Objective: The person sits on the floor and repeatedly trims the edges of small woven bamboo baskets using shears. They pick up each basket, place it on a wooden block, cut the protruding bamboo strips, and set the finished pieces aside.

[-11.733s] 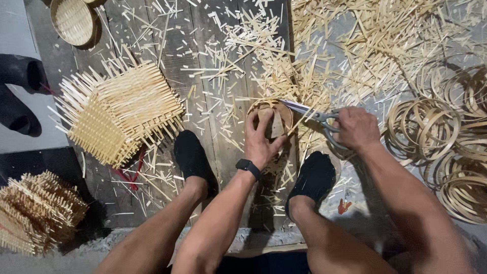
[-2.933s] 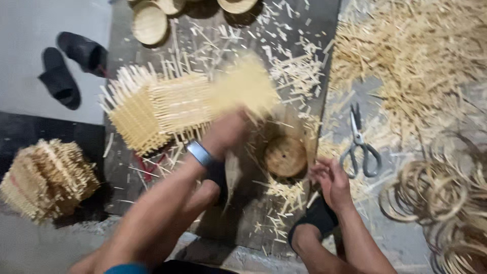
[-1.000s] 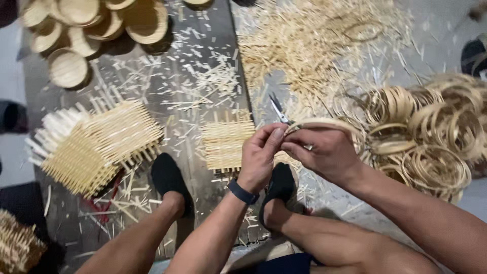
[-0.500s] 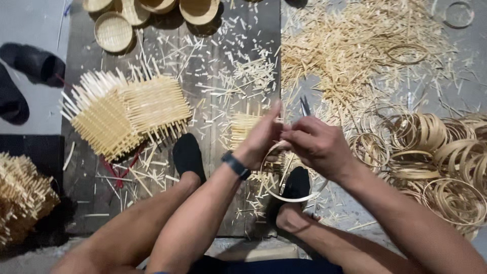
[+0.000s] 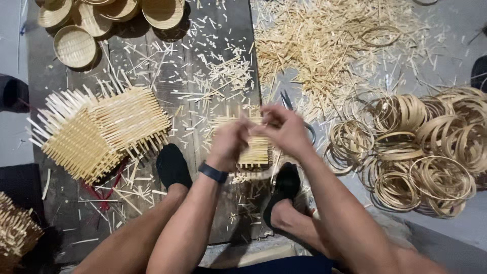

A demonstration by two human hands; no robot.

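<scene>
A small flat woven bamboo mat point(image 5: 255, 147) is being held up over the dark wooden board point(image 5: 152, 66), between the two black shoes point(image 5: 173, 166), by both hands at once. The left hand point(image 5: 228, 142) is being pressed against the mat's edge at about 9 o'clock, while the right hand point(image 5: 286, 129) is being closed over its top corner at about 1 o'clock. Both hands are blurred by motion, so it cannot be told whether the fingers are pinching the slats or only resting curled against them (a thin bamboo hoop may also be caught between them, but that is too smeared to confirm).

The relation that matters is being set by the mat itself: it is lying directly under and just beyond the fingertips, touching both hands, with the loose slat ends pointing towards 12 and 6 o'clock. Neither hand is markedly nearer; the left is being kept lower on the side edge, the right higher on the top.

Scissors point(image 5: 289, 101) are lying on the floor just beyond the right hand, at about 12 o'clock from it, blades pointing away. A heap of bamboo hoops point(image 5: 421, 147) is spread at 3 o'clock, a stack of larger woven mats point(image 5: 101, 132) at 9 o'clock, finished round baskets point(image 5: 75, 46) at 11 o'clock, and bamboo offcuts point(image 5: 324, 45) at 1 o'clock.
</scene>
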